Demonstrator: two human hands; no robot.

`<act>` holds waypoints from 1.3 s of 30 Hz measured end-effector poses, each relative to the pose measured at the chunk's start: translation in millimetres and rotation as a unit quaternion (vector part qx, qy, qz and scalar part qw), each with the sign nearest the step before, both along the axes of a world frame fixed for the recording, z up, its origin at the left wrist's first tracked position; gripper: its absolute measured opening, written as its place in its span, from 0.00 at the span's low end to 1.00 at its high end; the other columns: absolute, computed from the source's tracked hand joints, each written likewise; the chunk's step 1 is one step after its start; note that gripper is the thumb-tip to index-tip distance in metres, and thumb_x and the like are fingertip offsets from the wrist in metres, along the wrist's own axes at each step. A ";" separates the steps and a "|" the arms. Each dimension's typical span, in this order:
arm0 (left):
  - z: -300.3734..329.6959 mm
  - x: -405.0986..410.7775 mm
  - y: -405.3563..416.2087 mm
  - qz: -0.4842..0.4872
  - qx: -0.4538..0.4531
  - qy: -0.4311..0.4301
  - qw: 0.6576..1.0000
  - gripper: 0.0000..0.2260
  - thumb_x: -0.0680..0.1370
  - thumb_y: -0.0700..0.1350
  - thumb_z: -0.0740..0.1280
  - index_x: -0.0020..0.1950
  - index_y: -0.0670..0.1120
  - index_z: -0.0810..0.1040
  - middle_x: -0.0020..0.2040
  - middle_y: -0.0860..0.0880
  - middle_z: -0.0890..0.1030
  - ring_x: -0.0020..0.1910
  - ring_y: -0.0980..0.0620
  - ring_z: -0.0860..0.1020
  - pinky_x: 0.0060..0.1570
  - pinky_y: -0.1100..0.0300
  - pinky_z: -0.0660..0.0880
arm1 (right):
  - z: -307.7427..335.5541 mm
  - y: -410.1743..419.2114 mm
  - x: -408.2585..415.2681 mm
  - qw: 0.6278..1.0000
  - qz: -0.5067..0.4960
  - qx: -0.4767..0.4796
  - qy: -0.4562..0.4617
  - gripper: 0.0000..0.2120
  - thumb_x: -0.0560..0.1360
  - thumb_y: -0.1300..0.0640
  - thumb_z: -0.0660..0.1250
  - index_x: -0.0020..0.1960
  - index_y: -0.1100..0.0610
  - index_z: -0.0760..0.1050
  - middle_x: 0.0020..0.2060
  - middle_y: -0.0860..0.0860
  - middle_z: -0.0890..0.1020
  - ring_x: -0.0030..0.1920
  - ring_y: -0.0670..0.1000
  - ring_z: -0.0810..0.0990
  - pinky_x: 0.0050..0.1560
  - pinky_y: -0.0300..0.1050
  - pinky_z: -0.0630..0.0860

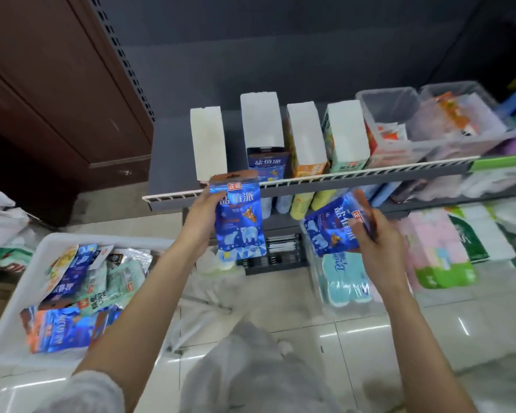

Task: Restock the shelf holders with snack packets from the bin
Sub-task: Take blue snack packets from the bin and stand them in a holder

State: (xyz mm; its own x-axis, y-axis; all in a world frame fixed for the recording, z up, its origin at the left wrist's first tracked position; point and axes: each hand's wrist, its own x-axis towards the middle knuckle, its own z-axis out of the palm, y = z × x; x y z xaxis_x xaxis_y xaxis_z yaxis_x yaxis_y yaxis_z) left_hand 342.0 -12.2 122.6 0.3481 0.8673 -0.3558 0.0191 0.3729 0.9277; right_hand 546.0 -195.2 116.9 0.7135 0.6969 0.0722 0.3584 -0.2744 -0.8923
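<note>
**Two blue packets raised toward the shelf holders**

Left hand (201,217) grips an upright blue snack packet (240,216) by its edge, label outward, just below the second white holder (261,123), which already shows a matching packet (265,163), probably its destination; right hand (376,236) pinches a second, tilted blue packet (331,231), apparently held in reserve; the white bin (21,296) on the floor at left holds more packets
</note>
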 end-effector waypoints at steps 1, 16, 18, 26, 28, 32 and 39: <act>6.9 7.1 4.6 -0.003 0.074 0.010 0.997 0.08 0.81 0.40 0.58 0.51 0.50 0.76 0.42 0.52 0.82 0.38 0.58 0.82 0.38 0.61 0.78 | 2.0 3.6 7.5 1.000 0.010 -0.006 -0.008 0.17 0.79 0.60 0.62 0.66 0.50 0.73 0.40 0.48 0.81 0.35 0.42 0.76 0.41 0.39 0.78; 12.3 139.4 160.6 -0.026 0.176 -0.087 0.980 0.08 0.80 0.37 0.60 0.59 0.43 0.72 0.49 0.51 0.81 0.47 0.57 0.81 0.45 0.62 0.77 | 31.6 129.5 81.9 0.984 -0.037 0.146 0.098 0.12 0.78 0.63 0.63 0.58 0.50 0.74 0.50 0.53 0.82 0.50 0.50 0.80 0.52 0.45 0.74; -8.3 134.3 161.8 -0.030 0.154 -0.084 0.984 0.11 0.80 0.38 0.60 0.63 0.43 0.71 0.53 0.49 0.80 0.51 0.54 0.80 0.48 0.61 0.76 | 33.7 147.4 89.1 0.971 -0.063 0.162 0.167 0.13 0.78 0.62 0.63 0.60 0.51 0.74 0.50 0.49 0.82 0.51 0.49 0.82 0.49 0.46 0.77; -29.3 102.5 153.8 -0.088 0.155 -0.027 0.984 0.09 0.81 0.39 0.59 0.61 0.46 0.70 0.54 0.51 0.79 0.52 0.56 0.79 0.48 0.63 0.78 | 33.5 198.6 96.1 0.941 -0.099 0.180 0.267 0.15 0.79 0.63 0.62 0.65 0.57 0.70 0.51 0.48 0.80 0.47 0.43 0.82 0.39 0.35 0.78; -36.6 102.1 149.4 -0.183 0.242 0.087 0.949 0.06 0.81 0.41 0.61 0.57 0.47 0.73 0.49 0.54 0.80 0.49 0.55 0.79 0.47 0.63 0.76 | 35.8 207.3 91.5 0.944 -0.081 0.184 0.263 0.10 0.79 0.63 0.62 0.58 0.52 0.72 0.48 0.45 0.81 0.46 0.42 0.82 0.40 0.37 0.79; -32.4 96.4 153.3 -0.279 0.419 0.257 0.825 0.07 0.80 0.45 0.64 0.54 0.46 0.80 0.41 0.54 0.80 0.39 0.56 0.75 0.41 0.61 0.70 | 38.4 223.6 90.4 0.967 0.016 0.174 0.188 0.06 0.79 0.62 0.62 0.54 0.53 0.73 0.49 0.55 0.81 0.52 0.49 0.82 0.44 0.43 0.81; -17.4 83.6 154.6 -0.376 0.450 0.360 0.726 0.12 0.82 0.49 0.58 0.57 0.49 0.79 0.54 0.49 0.82 0.49 0.48 0.78 0.46 0.53 0.74 | 28.2 267.4 75.4 0.951 0.253 -0.016 -0.178 0.11 0.81 0.57 0.59 0.61 0.60 0.71 0.47 0.52 0.81 0.44 0.44 0.79 0.37 0.31 0.72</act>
